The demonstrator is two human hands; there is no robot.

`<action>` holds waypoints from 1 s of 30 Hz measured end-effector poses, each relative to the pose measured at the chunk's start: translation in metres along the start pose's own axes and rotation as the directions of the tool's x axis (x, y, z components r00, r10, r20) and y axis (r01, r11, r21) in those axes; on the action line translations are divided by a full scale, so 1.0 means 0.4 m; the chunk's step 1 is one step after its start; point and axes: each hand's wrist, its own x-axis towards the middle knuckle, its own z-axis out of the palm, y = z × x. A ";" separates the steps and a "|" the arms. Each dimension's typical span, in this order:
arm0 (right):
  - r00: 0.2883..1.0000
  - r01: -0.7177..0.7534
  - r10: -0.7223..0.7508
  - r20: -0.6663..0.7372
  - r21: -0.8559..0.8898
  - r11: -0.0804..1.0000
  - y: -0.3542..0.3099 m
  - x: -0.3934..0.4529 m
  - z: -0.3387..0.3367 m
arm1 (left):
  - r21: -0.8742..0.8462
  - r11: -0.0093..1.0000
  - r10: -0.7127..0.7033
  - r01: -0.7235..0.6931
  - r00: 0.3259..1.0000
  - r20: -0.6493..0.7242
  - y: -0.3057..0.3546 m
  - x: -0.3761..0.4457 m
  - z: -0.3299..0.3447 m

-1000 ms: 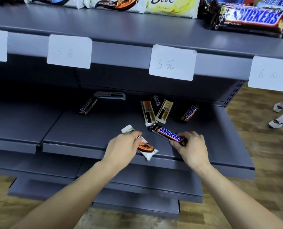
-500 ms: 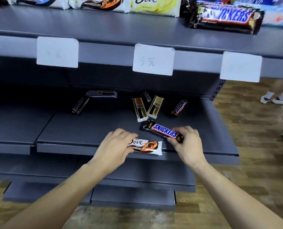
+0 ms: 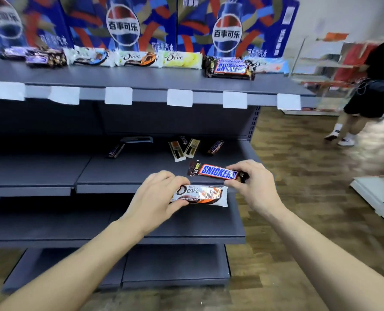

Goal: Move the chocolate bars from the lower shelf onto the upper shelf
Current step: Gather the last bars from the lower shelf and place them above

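Note:
My left hand (image 3: 158,199) grips the left end of a white and orange Dove bar (image 3: 205,195), lifted just in front of the lower shelf (image 3: 130,172). My right hand (image 3: 257,186) pinches the right end of a Snickers bar (image 3: 218,172) above that shelf's front edge. Several small bars (image 3: 187,148) still lie further back on the lower shelf, among them a Snickers bar (image 3: 115,151) at the left. The upper shelf (image 3: 141,80) carries a row of Dove bars (image 3: 139,59) and a stack of Snickers bars (image 3: 230,68).
White price tags (image 3: 179,97) hang along the upper shelf's front edge. Pepsi boxes (image 3: 123,25) stand behind the bars. More grey shelves (image 3: 175,263) lie below. A person (image 3: 366,93) walks on the wooden floor at the right. A white board (image 3: 379,196) lies on the floor.
Both hands have lifted their bars off the lower shelf and drawn them forward. The view has tilted up, so the upper shelf and the Pepsi boxes now show in full.

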 end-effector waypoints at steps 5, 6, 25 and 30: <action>0.995 0.087 -0.087 -0.050 0.000 0.996 -0.097 -0.056 -0.109 | 0.030 0.999 0.024 -0.022 0.996 -0.084 0.086 -0.061 -0.126; 0.993 0.102 -0.102 -0.060 0.001 0.995 -0.116 -0.061 -0.130 | 0.036 0.999 0.022 -0.019 0.995 -0.095 0.099 -0.069 -0.151; 0.963 0.244 -0.248 -0.104 -0.049 0.969 -0.359 0.118 -0.308 | 0.130 0.991 0.049 -0.010 0.953 -0.299 0.100 0.043 -0.434; 0.967 0.229 -0.238 -0.091 -0.099 0.968 -0.351 0.226 -0.284 | 0.163 0.987 0.061 -0.012 0.953 -0.298 0.024 0.131 -0.436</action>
